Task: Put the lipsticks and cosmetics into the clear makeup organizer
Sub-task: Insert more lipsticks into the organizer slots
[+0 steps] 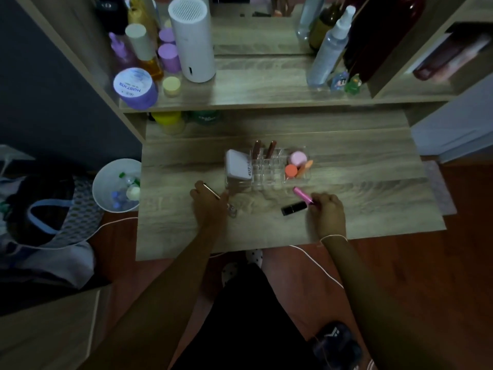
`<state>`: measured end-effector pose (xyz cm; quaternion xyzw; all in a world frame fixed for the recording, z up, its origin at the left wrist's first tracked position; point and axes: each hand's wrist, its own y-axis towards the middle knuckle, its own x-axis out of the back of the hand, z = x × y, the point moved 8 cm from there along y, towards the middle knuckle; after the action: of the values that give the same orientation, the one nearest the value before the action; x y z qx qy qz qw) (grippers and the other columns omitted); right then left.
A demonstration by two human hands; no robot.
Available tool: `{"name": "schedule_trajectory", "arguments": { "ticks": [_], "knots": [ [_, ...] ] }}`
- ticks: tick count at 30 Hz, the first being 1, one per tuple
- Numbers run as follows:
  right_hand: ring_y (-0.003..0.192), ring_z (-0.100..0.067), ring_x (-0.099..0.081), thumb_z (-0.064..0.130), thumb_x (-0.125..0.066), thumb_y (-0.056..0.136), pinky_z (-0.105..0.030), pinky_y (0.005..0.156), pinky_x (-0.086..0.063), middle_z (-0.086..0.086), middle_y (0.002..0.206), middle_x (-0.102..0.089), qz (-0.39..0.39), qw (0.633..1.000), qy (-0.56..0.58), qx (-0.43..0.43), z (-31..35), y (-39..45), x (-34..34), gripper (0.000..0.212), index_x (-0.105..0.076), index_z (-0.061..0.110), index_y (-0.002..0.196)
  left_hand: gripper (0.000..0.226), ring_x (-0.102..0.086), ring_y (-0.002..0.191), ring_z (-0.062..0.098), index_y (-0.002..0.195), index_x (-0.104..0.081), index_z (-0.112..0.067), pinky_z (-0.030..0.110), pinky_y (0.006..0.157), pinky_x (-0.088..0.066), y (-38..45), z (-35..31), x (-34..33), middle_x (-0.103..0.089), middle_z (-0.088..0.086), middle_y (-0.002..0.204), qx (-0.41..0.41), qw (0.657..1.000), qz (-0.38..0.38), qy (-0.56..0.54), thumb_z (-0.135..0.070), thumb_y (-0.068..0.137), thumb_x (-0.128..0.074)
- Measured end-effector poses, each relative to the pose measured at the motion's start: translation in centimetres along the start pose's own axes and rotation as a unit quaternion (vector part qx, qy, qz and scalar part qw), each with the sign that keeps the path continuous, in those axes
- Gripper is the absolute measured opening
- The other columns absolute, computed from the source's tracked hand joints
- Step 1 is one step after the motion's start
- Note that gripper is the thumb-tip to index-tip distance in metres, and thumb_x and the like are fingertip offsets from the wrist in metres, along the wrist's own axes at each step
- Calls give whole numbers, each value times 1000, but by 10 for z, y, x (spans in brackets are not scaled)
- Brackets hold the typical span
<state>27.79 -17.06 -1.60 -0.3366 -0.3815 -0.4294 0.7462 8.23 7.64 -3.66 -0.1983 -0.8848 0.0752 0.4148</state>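
Note:
The clear makeup organizer (266,177) stands mid-desk. It holds a white compact (238,165) on its left, two brown lip tubes (264,149) upright in the slots, and a pink jar (298,157), an orange jar (291,170) and an orange tube on its right. My left hand (209,204) is closed around a thin gold-coloured stick (212,191) just left of the organizer; a small clear bottle (232,210) lies beside it. My right hand (326,209) grips a pink tube (302,194). A black lipstick (294,208) lies on the desk, touching that hand.
A raised shelf (253,94) behind the desk carries a white cylinder (192,38), purple jars, bottles and sprays, with a mirror behind. A white bin (117,185) with bottles stands left of the desk. A white cable hangs over the front edge.

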Motion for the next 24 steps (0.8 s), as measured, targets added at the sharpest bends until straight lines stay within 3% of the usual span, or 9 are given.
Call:
{"name": "schedule_trajectory", "arguments": {
  "ticks": [5, 8, 13, 16, 20, 22, 24],
  "knots": [
    [96, -41, -60, -1, -60, 83, -43, 86, -49, -26, 105, -64, 19, 1000, 5, 13, 9, 2, 3, 31, -64, 4, 114, 47, -56, 97, 40, 119, -42, -3, 38, 71, -46, 2, -1, 7, -49, 24, 119, 7, 1000, 11, -28, -8, 79, -66],
    [83, -34, -64, -2, -56, 87, -38, 73, -52, -19, 96, -69, 11, 999, 39, 32, 20, -7, 12, 27, -62, 8, 110, 47, -56, 96, 39, 120, -44, -5, 33, 70, -40, 2, -3, 18, -51, 23, 115, -7, 999, 5, -42, -5, 78, -65],
    [82, -14, -61, 0, -57, 89, -19, 69, -45, 2, 92, -67, 18, 987, 152, 51, 38, -15, 25, 19, -61, 14, 101, 55, -60, 101, 34, 126, -44, -11, 33, 74, -46, 0, -25, 32, -56, 17, 120, -79, 993, -2, -84, -11, 79, -72],
    [80, -9, -61, 2, -62, 86, -3, 67, -42, 6, 88, -66, 6, 982, 177, 66, 50, -8, 35, 19, -62, 16, 100, 62, -66, 89, 24, 132, -43, -15, 17, 68, -47, -4, -48, 38, -60, 9, 120, -142, 981, 11, -128, -15, 79, -74],
    [83, -14, -63, 6, -67, 84, -17, 73, -47, 0, 95, -70, -18, 976, 194, 95, 67, 11, 52, 19, -66, 17, 100, 54, -63, 82, 5, 123, -47, -18, 4, 61, -45, -7, -90, 40, -64, -5, 106, -214, 964, 24, -159, -14, 78, -76],
    [82, -12, -63, 10, -70, 82, -14, 73, -46, 2, 96, -70, -34, 973, 200, 107, 75, 23, 60, 20, -67, 19, 100, 47, -59, 74, -8, 115, -50, -22, -1, 60, -43, -5, -106, 37, -61, -20, 92, -228, 957, 31, -177, -14, 77, -77],
    [82, -10, -64, 13, -73, 81, -14, 73, -48, 2, 96, -70, -40, 971, 201, 121, 83, 36, 66, 20, -67, 19, 99, 44, -59, 73, -7, 110, -52, -22, 1, 62, -45, -2, -117, 34, -60, -19, 89, -236, 952, 36, -191, -15, 76, -78]
  ]
}}
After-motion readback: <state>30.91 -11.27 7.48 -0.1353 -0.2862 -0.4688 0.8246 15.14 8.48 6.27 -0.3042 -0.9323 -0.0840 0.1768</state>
